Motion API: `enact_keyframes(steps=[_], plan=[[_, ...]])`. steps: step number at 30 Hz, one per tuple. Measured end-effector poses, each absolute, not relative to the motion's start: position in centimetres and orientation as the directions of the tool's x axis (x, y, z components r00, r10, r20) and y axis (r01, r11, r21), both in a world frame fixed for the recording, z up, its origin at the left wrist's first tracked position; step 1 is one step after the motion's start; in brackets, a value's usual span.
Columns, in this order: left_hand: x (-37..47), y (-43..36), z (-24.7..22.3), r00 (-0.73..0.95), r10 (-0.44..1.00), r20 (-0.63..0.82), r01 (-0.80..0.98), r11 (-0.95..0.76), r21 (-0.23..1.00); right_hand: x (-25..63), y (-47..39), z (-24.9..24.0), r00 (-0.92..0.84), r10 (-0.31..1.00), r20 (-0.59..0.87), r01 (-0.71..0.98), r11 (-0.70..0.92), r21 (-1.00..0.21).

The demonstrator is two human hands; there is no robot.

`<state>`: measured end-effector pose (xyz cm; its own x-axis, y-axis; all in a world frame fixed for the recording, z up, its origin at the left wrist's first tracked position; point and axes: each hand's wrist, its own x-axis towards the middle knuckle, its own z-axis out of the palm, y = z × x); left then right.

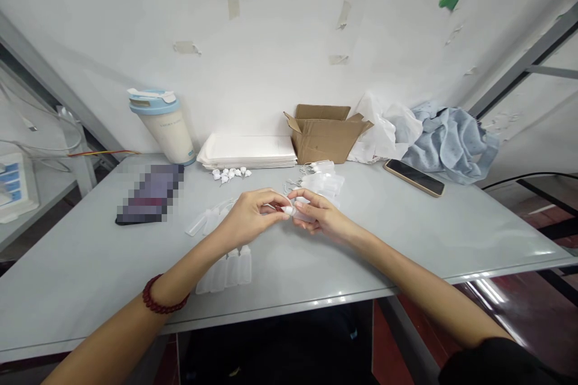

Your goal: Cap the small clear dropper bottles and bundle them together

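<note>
Left hand (250,216) and right hand (318,215) meet fingertip to fingertip above the table (406,234), both pinching one small white bottle (292,210) between them — held up, likely for a two-handed grip. Finished-looking bottles (226,267) lie just under the left wrist; loose caps (230,174) beyond the left hand.

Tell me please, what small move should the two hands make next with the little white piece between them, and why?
Probably press or twist the small white cap fully home. The left hand and right hand meet at it, fingertips pinching, with a small clear bottle in the right hand. Whether the cap is seated cannot be told. Bottles in a row near the table edge stand capped.
</note>
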<state>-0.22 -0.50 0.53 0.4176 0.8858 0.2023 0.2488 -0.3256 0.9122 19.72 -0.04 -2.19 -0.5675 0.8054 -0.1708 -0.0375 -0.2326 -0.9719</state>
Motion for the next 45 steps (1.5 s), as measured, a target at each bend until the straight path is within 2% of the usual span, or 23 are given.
enact_keyframes(steps=[6,11,14,18,21,24,30,33,36,40,42,45], plan=[[-0.6,-0.3,0.6,0.455,0.890,0.001,0.325,-0.168,0.931,19.3,-0.3,-1.9,-0.607,0.783,-0.137,-0.059,-0.216,-0.975],[-0.7,-0.1,0.6,0.513,0.840,-0.176,0.371,-0.032,0.928,19.2,-0.3,-1.8,-0.611,0.780,-0.135,-0.041,-0.201,-0.979],[-0.6,-0.5,0.9,0.531,0.836,-0.140,0.407,-0.107,0.907,19.3,-0.3,-2.0,-0.596,0.787,-0.159,-0.025,-0.215,-0.976],[-0.6,-0.9,0.9,0.547,0.837,0.025,0.411,-0.295,0.863,19.4,-0.2,-2.2,-0.573,0.798,-0.186,-0.027,-0.245,-0.969],[-0.5,-0.9,0.6,0.529,0.838,0.133,0.375,-0.372,0.849,19.4,-0.2,-2.2,-0.556,0.804,-0.211,-0.037,-0.278,-0.960],[-0.4,-0.8,0.4,0.502,0.851,0.156,0.338,-0.358,0.870,19.4,-0.2,-2.1,-0.552,0.805,-0.215,-0.035,-0.281,-0.959],[-0.4,-1.0,0.8,0.531,0.846,-0.047,0.371,-0.182,0.911,19.4,-0.3,-2.0,-0.593,0.787,-0.171,-0.027,-0.232,-0.972],[-0.4,-1.0,0.9,0.520,0.851,-0.075,0.360,-0.139,0.923,19.5,-0.3,-1.9,-0.626,0.772,-0.110,-0.036,-0.169,-0.985],[-0.4,-0.8,0.9,0.463,0.884,-0.063,0.312,-0.096,0.945,19.5,-0.2,-2.0,-0.564,0.825,-0.019,-0.019,-0.036,-0.999],[-0.5,-0.4,1.0,0.385,0.922,-0.046,0.282,-0.070,0.957,19.6,-0.2,-2.2,-0.388,0.914,0.121,0.172,0.200,-0.964],[-0.4,-0.6,1.1,0.373,0.928,-0.017,0.285,-0.098,0.953,19.6,-0.3,-2.3,-0.369,0.917,0.151,0.221,0.244,-0.944],[-0.3,-1.0,0.9,0.352,0.933,0.068,0.304,-0.183,0.935,19.7,-0.3,-2.4,-0.414,0.900,0.138,0.192,0.234,-0.953]])
